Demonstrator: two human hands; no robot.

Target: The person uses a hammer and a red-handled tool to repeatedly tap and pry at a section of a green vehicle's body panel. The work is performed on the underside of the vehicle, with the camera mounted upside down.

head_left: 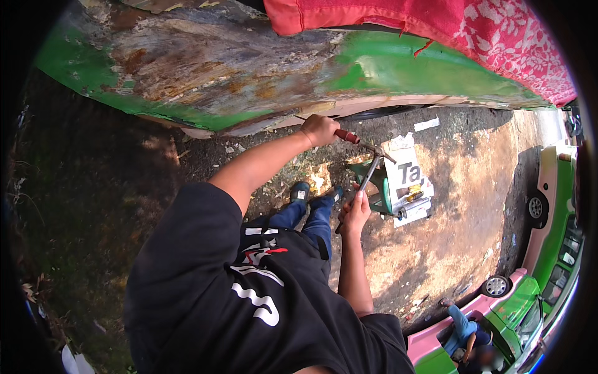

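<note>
The scarred green vehicle panel [237, 68] is spreading across the top of the view, its coating looking rough and cracked, so loose flakes could be flying toward the face under any blow. A red patterned cloth [436, 28] is draping over its upper edge, perhaps risking a snag on its frayed threads. Beyond the hands, a green stool [380, 179] is standing close enough that a wide swing could be knocking it. The right hand [356, 215] is wrapping around the hammer [369, 174], whose head is lying by the butt of the red-handled tool [347, 135]. The left hand [320, 130] is clenching that tool, its thin shaft pointing at the panel's lower edge; a glancing strike could be catching those knuckles.
</note>
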